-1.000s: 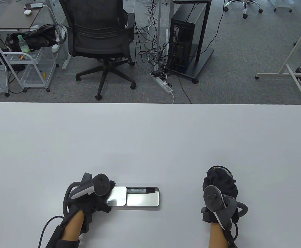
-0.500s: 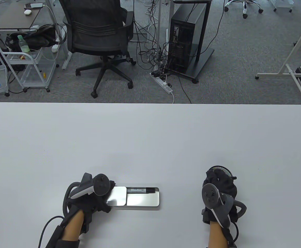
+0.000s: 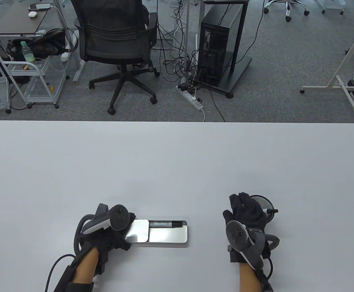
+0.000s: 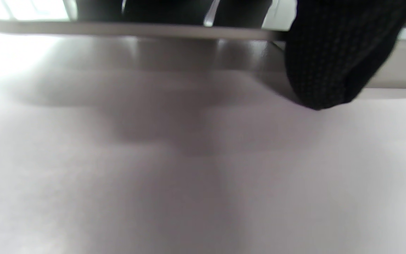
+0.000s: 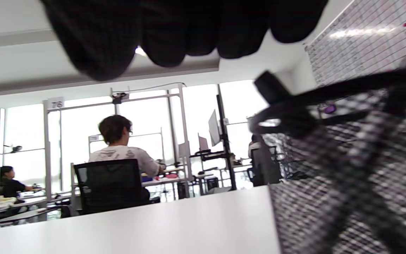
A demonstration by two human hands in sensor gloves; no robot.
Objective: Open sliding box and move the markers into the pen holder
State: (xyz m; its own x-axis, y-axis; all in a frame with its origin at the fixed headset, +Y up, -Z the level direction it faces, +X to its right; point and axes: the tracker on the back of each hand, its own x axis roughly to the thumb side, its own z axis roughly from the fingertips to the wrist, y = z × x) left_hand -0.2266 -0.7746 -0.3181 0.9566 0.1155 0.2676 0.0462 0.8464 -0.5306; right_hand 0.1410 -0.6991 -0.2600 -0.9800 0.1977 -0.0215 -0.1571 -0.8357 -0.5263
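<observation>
White table (image 3: pixel 177 164) spreads under both my gloved hands. My left hand (image 3: pixel 110 231) sits at the left end of the silver sliding box (image 3: pixel 164 235), fingers curled onto its slid-back lid (image 3: pixel 138 231); in the left wrist view a fingertip (image 4: pixel 330 60) presses against the box's edge. One black marker (image 3: pixel 167 224) lies along the far wall of the open tray. Well apart to the right, my right hand (image 3: pixel 245 213) hovers with fingers relaxed and loosely spread, holding nothing. Just beside it, to the right, stands the mesh pen holder (image 3: pixel 263 202), with a black marker tip (image 3: pixel 271 210) poking over its rim.
</observation>
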